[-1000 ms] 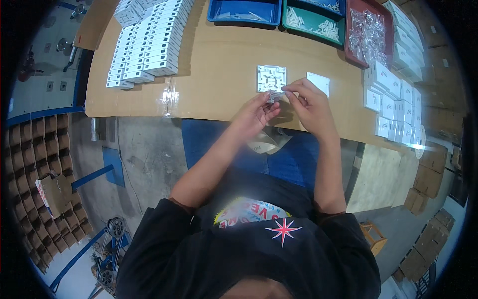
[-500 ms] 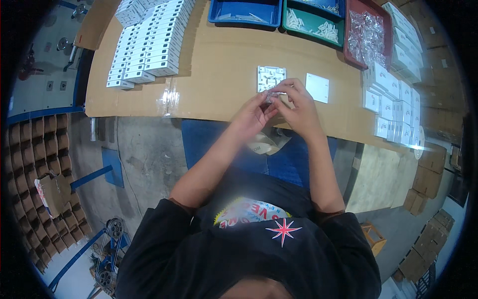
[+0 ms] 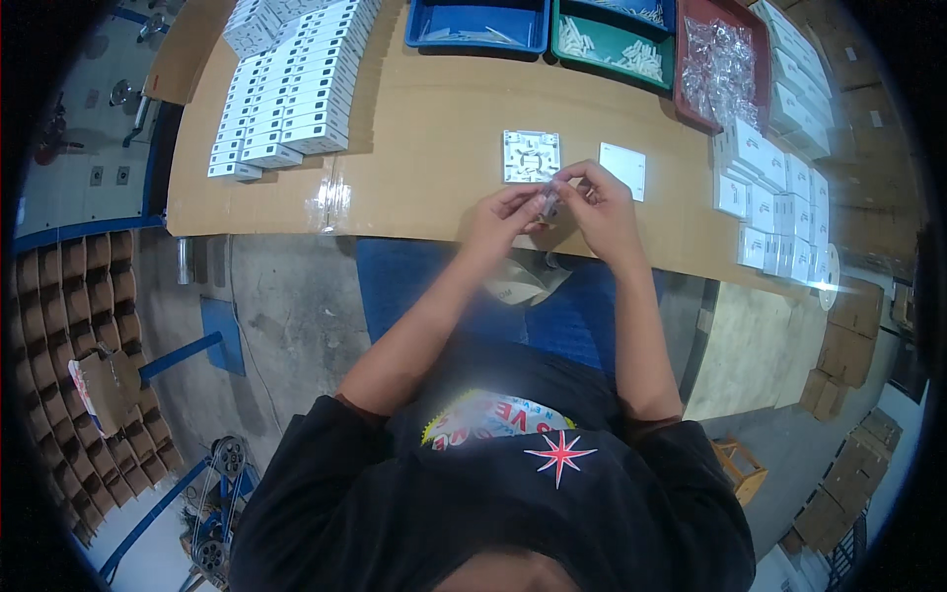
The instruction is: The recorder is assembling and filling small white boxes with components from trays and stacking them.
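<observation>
My left hand (image 3: 503, 219) and my right hand (image 3: 604, 212) meet above the front part of the table. Between their fingertips is a small clear plastic bag (image 3: 550, 201), pinched from both sides; what it contains is too small to make out. Just beyond the fingers lies an open white square plastic box (image 3: 532, 156) with molded fittings inside. To its right, a flat white square cover (image 3: 623, 170) rests on the cardboard, close to my right hand.
Stacked white boxes (image 3: 286, 109) stand at the left, and more white boxes (image 3: 774, 202) at the right. Along the back are a blue tray (image 3: 477, 45), a green tray (image 3: 612, 67) with white sticks, and a red tray (image 3: 696, 116) full of clear bags. The cardboard tabletop (image 3: 424, 128) lies between.
Both hands have drawn slightly back from the white box, uncovering more of it. The clear bag between the fingers has turned and shows more.
</observation>
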`<control>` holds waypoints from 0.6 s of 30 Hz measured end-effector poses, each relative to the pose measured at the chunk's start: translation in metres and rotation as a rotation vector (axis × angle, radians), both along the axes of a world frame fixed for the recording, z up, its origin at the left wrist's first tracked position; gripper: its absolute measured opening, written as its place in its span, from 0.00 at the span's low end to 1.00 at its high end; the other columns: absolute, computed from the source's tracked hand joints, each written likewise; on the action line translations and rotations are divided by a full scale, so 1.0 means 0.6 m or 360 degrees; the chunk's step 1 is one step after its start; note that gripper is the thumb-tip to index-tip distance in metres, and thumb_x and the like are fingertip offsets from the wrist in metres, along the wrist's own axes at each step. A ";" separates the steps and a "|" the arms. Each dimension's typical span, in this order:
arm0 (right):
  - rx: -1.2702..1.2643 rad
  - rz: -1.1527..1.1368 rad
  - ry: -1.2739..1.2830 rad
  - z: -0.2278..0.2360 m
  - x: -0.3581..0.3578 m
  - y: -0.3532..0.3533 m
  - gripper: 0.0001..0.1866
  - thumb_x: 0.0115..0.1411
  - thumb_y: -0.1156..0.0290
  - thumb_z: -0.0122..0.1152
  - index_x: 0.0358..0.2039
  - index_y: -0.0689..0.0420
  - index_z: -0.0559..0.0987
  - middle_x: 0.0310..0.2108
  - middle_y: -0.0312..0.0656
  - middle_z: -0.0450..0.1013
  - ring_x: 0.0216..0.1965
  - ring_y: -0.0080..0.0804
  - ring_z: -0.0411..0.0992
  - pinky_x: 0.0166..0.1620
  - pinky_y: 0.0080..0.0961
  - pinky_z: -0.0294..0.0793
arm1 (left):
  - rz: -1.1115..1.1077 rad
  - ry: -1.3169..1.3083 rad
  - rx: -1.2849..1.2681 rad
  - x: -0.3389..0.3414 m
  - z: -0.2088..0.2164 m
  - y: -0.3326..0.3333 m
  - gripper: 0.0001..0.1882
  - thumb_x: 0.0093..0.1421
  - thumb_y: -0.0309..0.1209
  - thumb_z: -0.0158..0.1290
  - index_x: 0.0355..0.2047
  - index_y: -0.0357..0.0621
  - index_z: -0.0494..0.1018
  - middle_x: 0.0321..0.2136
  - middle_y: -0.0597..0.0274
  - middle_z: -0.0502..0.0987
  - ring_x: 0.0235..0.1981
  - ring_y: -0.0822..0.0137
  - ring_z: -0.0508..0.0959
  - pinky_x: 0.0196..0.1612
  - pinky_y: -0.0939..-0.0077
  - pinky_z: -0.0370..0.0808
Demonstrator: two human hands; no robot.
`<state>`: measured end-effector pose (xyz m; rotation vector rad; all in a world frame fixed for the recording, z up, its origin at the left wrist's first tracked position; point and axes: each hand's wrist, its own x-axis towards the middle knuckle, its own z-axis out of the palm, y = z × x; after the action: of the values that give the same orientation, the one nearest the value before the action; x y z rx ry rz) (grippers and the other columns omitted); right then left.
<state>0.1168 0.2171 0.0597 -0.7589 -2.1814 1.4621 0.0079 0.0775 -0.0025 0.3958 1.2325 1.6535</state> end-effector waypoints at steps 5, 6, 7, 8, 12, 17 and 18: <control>-0.0035 0.0151 -0.0101 0.002 0.008 0.011 0.07 0.61 0.73 0.67 0.39 0.61 0.83 0.30 0.36 0.79 0.27 0.19 0.67 0.30 0.20 0.67 | 0.0131 -0.0066 -0.0053 -0.007 -0.003 -0.001 0.14 0.70 0.32 0.55 0.51 0.36 0.78 0.43 0.58 0.82 0.43 0.68 0.83 0.47 0.72 0.83; -0.0016 0.0199 -0.0150 0.003 0.012 0.017 0.07 0.61 0.73 0.67 0.39 0.61 0.83 0.30 0.36 0.79 0.27 0.19 0.68 0.31 0.20 0.68 | 0.0178 -0.0151 -0.0005 -0.007 -0.006 -0.001 0.14 0.70 0.32 0.56 0.51 0.37 0.78 0.43 0.58 0.83 0.44 0.69 0.82 0.46 0.72 0.83; 0.0002 0.0250 -0.0199 0.004 0.014 0.020 0.08 0.61 0.72 0.67 0.39 0.61 0.83 0.31 0.36 0.80 0.28 0.19 0.68 0.32 0.20 0.68 | 0.0179 -0.0151 -0.0006 -0.007 -0.006 -0.001 0.14 0.70 0.32 0.56 0.51 0.37 0.78 0.43 0.58 0.83 0.44 0.69 0.82 0.46 0.72 0.83; 0.0002 0.0251 -0.0199 0.006 0.014 0.020 0.08 0.61 0.72 0.67 0.39 0.61 0.83 0.31 0.36 0.80 0.28 0.19 0.68 0.32 0.20 0.68 | 0.0161 -0.0044 0.0012 -0.006 -0.007 0.000 0.14 0.69 0.31 0.57 0.51 0.36 0.78 0.44 0.57 0.83 0.44 0.69 0.82 0.46 0.74 0.82; -0.0175 0.0261 -0.0242 0.007 0.015 0.014 0.09 0.61 0.73 0.68 0.41 0.61 0.83 0.30 0.35 0.79 0.29 0.17 0.69 0.33 0.19 0.69 | 0.0136 0.0263 0.0003 0.005 0.006 0.001 0.13 0.68 0.29 0.59 0.49 0.35 0.79 0.43 0.58 0.83 0.45 0.70 0.81 0.49 0.76 0.79; -0.0337 0.0238 -0.0088 -0.006 0.009 0.010 0.10 0.61 0.73 0.68 0.42 0.62 0.83 0.30 0.35 0.79 0.29 0.16 0.68 0.34 0.18 0.69 | 0.0219 0.0285 0.0083 -0.003 -0.007 0.000 0.10 0.67 0.29 0.60 0.46 0.36 0.81 0.41 0.60 0.84 0.44 0.72 0.81 0.50 0.77 0.77; -0.0253 0.0246 -0.0109 -0.003 0.009 0.011 0.10 0.61 0.73 0.68 0.42 0.62 0.83 0.29 0.35 0.79 0.29 0.16 0.68 0.34 0.18 0.69 | 0.0232 0.0249 0.0076 -0.004 -0.007 -0.001 0.10 0.67 0.29 0.60 0.45 0.37 0.82 0.40 0.61 0.84 0.44 0.72 0.81 0.49 0.77 0.77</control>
<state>0.1220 0.2236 0.0579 -0.7154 -2.2378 1.7270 0.0054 0.0771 -0.0066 0.4823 1.3663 1.8064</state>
